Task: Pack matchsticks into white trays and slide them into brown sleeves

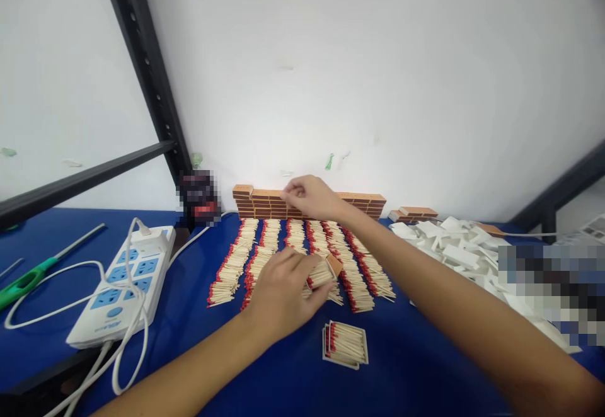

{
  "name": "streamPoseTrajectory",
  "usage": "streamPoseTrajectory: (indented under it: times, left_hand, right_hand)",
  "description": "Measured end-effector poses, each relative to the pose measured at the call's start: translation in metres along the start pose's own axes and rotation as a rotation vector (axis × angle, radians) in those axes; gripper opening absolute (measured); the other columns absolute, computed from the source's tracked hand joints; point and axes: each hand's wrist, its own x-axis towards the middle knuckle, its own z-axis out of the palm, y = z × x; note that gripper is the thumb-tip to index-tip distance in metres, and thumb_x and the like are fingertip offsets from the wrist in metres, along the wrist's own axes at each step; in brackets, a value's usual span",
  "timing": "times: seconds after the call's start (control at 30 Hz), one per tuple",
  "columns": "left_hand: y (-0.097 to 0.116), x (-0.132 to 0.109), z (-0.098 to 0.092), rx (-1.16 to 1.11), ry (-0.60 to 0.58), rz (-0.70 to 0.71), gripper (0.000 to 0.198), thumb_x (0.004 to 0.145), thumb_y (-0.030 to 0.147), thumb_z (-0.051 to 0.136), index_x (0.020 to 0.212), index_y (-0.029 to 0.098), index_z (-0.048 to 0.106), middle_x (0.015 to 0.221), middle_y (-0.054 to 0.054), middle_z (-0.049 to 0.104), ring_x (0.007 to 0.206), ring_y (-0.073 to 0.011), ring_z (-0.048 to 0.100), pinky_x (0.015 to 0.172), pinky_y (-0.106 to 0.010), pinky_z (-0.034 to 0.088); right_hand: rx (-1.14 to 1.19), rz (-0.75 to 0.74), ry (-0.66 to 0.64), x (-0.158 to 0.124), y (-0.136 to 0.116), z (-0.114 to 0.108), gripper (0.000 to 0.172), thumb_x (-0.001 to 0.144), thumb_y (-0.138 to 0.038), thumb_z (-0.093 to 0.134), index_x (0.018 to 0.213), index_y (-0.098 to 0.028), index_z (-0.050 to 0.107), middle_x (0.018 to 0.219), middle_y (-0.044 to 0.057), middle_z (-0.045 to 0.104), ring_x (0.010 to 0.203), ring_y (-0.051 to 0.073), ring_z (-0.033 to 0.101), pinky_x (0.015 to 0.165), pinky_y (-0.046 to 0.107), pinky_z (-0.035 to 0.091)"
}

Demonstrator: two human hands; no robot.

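Several rows of red-tipped matches (352, 272) lie side by side on the blue table (416, 366). My left hand (281, 291) rests over the front of the middle rows, its fingers closed round a small matchbox tray (326, 271) filled with matches. My right hand (312, 198) reaches to the back wall, with fingertips pinched on the top of a stack of orange-brown matchboxes (265, 203). An open tray of matches (345, 344) lies flat in front of the rows.
A white power strip (127, 281) with looping cables sits at the left, beside a green-handled lighter (28, 278). A heap of empty white trays (458, 250) lies at the right. A black shelf frame (146, 70) rises at the left.
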Motion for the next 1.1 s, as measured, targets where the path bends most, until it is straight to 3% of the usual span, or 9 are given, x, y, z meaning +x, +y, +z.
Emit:
streamPoseTrajectory:
  times: [0.07, 0.17, 0.27, 0.33, 0.5, 0.73, 0.97, 1.03, 1.1]
  left_hand:
    - [-0.003, 0.003, -0.001, -0.003, -0.008, -0.016, 0.027, 0.093, 0.037, 0.075, 0.112, 0.018, 0.071, 0.093, -0.007, 0.076, 0.091, -0.0277, 0.069, 0.083, -0.044, 0.057]
    - [-0.002, 0.007, -0.005, -0.074, -0.045, -0.017, 0.027, 0.093, 0.037, 0.076, 0.112, 0.019, 0.07, 0.098, -0.007, 0.077, 0.092, -0.0253, 0.069, 0.085, -0.042, 0.056]
    - [0.004, 0.01, -0.012, -0.164, -0.11, 0.005, 0.026, 0.093, 0.038, 0.075, 0.111, 0.02, 0.07, 0.094, -0.005, 0.076, 0.087, -0.0225, 0.067, 0.082, -0.039, 0.055]
    - [0.005, 0.012, -0.017, -0.164, -0.129, 0.0, 0.025, 0.094, 0.038, 0.073, 0.112, 0.021, 0.07, 0.094, -0.004, 0.077, 0.087, -0.0223, 0.067, 0.081, -0.038, 0.055]
    - [-0.004, 0.016, -0.029, -0.007, -0.396, 0.044, 0.03, 0.091, 0.044, 0.069, 0.111, 0.022, 0.071, 0.085, -0.003, 0.075, 0.077, -0.0244, 0.07, 0.075, -0.04, 0.052]
    - [-0.001, 0.019, -0.034, 0.156, -0.683, 0.07, 0.024, 0.089, 0.042, 0.063, 0.096, 0.02, 0.068, 0.078, -0.004, 0.067, 0.074, -0.0252, 0.066, 0.07, -0.039, 0.047]
    - [0.006, 0.018, -0.034, 0.126, -0.766, 0.088, 0.017, 0.082, 0.037, 0.068, 0.079, 0.021, 0.063, 0.078, -0.002, 0.069, 0.07, -0.022, 0.066, 0.061, -0.036, 0.042]
    - [0.003, 0.019, -0.036, 0.143, -0.708, 0.107, 0.018, 0.086, 0.038, 0.066, 0.079, 0.021, 0.064, 0.077, -0.001, 0.069, 0.067, -0.0209, 0.066, 0.058, -0.036, 0.043]
    - [-0.001, 0.02, -0.036, 0.168, -0.529, 0.118, 0.016, 0.093, 0.035, 0.062, 0.096, 0.021, 0.07, 0.084, 0.0, 0.074, 0.07, -0.0208, 0.069, 0.061, -0.036, 0.046]
  right_hand:
    - [-0.183, -0.111, -0.161, -0.035, 0.019, -0.03, 0.019, 0.088, -0.037, 0.075, 0.087, -0.018, 0.077, 0.077, 0.005, 0.074, 0.068, 0.016, 0.062, 0.066, 0.031, 0.046]
    - [-0.271, -0.061, -0.195, -0.086, 0.055, -0.063, 0.023, 0.088, -0.042, 0.073, 0.088, -0.019, 0.076, 0.074, 0.004, 0.07, 0.067, 0.017, 0.059, 0.063, 0.031, 0.043]
    - [-0.224, 0.002, -0.155, -0.123, 0.083, -0.074, 0.027, 0.089, -0.047, 0.072, 0.087, -0.02, 0.074, 0.068, 0.001, 0.062, 0.063, 0.016, 0.053, 0.06, 0.031, 0.041]
    - [-0.191, -0.046, -0.118, -0.136, 0.089, -0.069, 0.028, 0.088, -0.047, 0.074, 0.099, -0.021, 0.075, 0.081, 0.003, 0.066, 0.07, 0.017, 0.055, 0.064, 0.032, 0.045]
    - [-0.224, -0.29, -0.296, -0.14, 0.079, -0.043, 0.047, 0.082, -0.029, 0.083, 0.128, -0.028, 0.07, 0.127, 0.008, 0.064, 0.116, 0.026, 0.059, 0.099, 0.04, 0.05]
    - [-0.214, -0.232, -0.24, -0.139, 0.093, -0.04, 0.037, 0.085, -0.034, 0.084, 0.119, -0.025, 0.072, 0.122, 0.007, 0.065, 0.112, 0.025, 0.06, 0.097, 0.04, 0.05]
    - [-0.24, -0.141, -0.115, -0.139, 0.094, -0.048, 0.043, 0.085, -0.046, 0.084, 0.119, -0.022, 0.073, 0.092, 0.004, 0.067, 0.077, 0.019, 0.058, 0.069, 0.033, 0.046]
    - [-0.237, -0.176, -0.099, -0.14, 0.091, -0.046, 0.041, 0.086, -0.042, 0.083, 0.121, -0.023, 0.073, 0.097, 0.005, 0.068, 0.081, 0.019, 0.059, 0.07, 0.033, 0.047]
    - [-0.208, -0.229, -0.096, -0.142, 0.085, -0.041, 0.039, 0.088, -0.038, 0.082, 0.123, -0.024, 0.073, 0.103, 0.007, 0.069, 0.085, 0.02, 0.06, 0.072, 0.033, 0.048]
